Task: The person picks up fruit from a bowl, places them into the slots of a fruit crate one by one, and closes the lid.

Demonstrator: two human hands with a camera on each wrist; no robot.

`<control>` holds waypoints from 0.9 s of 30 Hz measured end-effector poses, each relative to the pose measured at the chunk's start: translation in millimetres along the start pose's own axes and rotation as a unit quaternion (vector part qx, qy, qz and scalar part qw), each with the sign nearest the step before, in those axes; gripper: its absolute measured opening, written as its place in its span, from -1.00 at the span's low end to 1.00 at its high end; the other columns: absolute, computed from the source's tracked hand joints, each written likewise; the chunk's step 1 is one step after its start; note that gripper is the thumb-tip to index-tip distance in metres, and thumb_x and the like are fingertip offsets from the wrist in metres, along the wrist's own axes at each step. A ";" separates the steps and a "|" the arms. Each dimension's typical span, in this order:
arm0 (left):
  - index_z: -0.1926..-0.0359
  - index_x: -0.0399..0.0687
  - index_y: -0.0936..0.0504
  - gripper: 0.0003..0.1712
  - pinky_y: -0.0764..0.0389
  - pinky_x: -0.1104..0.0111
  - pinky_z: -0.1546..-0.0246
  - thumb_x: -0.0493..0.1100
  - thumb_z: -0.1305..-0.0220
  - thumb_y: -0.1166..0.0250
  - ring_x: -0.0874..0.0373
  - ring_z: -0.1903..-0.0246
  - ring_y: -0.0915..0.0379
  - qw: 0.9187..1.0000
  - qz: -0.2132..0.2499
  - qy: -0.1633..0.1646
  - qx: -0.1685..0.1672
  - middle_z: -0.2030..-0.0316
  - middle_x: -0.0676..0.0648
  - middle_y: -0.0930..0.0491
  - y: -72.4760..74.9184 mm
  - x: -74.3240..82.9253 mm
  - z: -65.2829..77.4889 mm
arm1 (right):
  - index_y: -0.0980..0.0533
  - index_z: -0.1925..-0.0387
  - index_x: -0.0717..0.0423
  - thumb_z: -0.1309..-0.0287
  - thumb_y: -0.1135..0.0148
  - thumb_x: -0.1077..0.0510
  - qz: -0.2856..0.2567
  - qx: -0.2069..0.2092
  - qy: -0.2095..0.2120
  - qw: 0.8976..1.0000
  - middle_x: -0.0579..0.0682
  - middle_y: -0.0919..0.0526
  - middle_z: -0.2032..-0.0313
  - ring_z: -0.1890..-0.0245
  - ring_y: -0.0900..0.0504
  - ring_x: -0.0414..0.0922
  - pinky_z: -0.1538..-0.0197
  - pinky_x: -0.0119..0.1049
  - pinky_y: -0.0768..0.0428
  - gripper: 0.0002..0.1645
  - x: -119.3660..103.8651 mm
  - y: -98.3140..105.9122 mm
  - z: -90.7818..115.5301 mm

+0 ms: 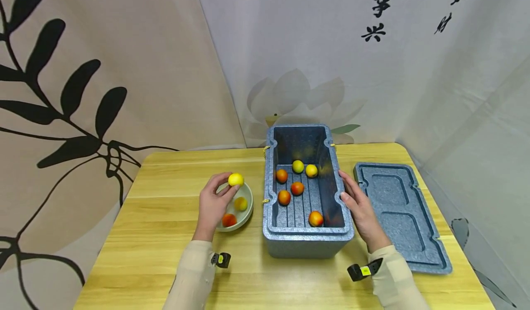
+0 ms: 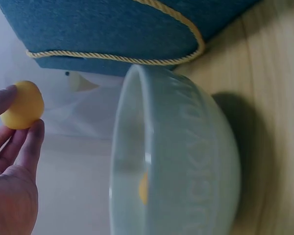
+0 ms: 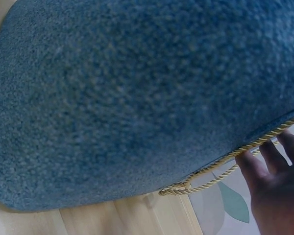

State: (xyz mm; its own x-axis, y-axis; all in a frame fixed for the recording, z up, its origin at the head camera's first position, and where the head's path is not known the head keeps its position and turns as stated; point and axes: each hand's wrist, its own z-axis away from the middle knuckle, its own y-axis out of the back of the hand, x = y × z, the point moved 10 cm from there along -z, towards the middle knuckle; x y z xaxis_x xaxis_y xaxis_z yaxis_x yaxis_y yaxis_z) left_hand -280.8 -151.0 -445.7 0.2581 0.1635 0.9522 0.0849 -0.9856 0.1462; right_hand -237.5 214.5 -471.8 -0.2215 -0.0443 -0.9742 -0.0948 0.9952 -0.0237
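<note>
My left hand (image 1: 214, 204) pinches a small round yellow fruit (image 1: 236, 179) between thumb and fingertips, above a pale green bowl (image 1: 247, 213). In the left wrist view, the yellow fruit (image 2: 24, 105) is raised beside the bowl (image 2: 196, 147), clear of its rim. A yellow fruit (image 1: 240, 203) and an orange-red fruit (image 1: 229, 220) lie in the bowl. My right hand (image 1: 361, 206) rests against the right side of a blue-grey speckled foam box (image 1: 308, 243), fingers near its rim. In the right wrist view, fingertips of the right hand (image 3: 279, 181) are by the yellow rope (image 3: 206, 187).
Inside the open box lie several fruits: orange-red ones (image 1: 297, 188) and yellow ones (image 1: 312, 170). Its matching lid (image 1: 397, 209) lies flat at the right of the wooden table (image 1: 157, 218). Behind the table hangs a printed cloth (image 1: 174, 71).
</note>
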 end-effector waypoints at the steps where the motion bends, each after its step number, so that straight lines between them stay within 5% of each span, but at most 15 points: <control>1: -0.07 -0.42 -0.57 -0.57 -0.57 0.19 -0.06 -0.46 -0.15 -0.39 -0.11 -0.05 -0.49 1.000 -0.001 -0.003 -0.001 -0.01 -0.30 -0.52 -1.3 7.2 0.0 | -0.15 -0.47 0.15 -0.47 0.11 0.28 0.000 0.001 0.000 1.000 0.26 -0.05 -0.46 -0.39 -0.15 -0.17 -0.26 -0.51 -0.30 -0.41 0.0 0.1 0.0; 8: -0.04 -0.46 -0.57 -0.58 -0.60 0.24 -0.01 -0.47 -0.14 -0.39 -0.07 -0.02 -0.50 1.000 0.007 -0.017 0.001 0.01 -0.31 -0.53 -7.9 40.6 -5.0 | -0.14 -0.48 0.16 -0.47 0.12 0.29 -0.004 -0.001 0.001 1.000 0.28 -0.08 -0.45 -0.37 -0.20 -0.19 -0.24 -0.49 -0.34 -0.41 -1.3 -1.0 -0.9; 27: -0.01 -0.53 -0.53 -0.59 -0.62 0.28 0.02 -0.48 -0.13 -0.40 -0.09 -0.01 -0.50 0.997 0.033 -0.065 -0.005 0.02 -0.36 -0.51 -23.2 74.4 -35.2 | -0.14 -0.48 0.16 -0.47 0.12 0.30 0.007 -0.002 0.005 1.000 0.28 -0.08 -0.45 -0.37 -0.19 -0.19 -0.23 -0.50 -0.34 -0.41 -0.3 0.0 -1.4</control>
State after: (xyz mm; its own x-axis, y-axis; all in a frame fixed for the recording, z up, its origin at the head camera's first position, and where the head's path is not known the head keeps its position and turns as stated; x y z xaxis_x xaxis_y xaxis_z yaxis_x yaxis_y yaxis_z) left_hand -297.4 -117.5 -368.8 0.3858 0.1018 0.9170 0.0543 -0.9947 0.0876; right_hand -238.8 214.3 -471.1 -0.2328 -0.0315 -0.9720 -0.0948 0.9954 -0.0096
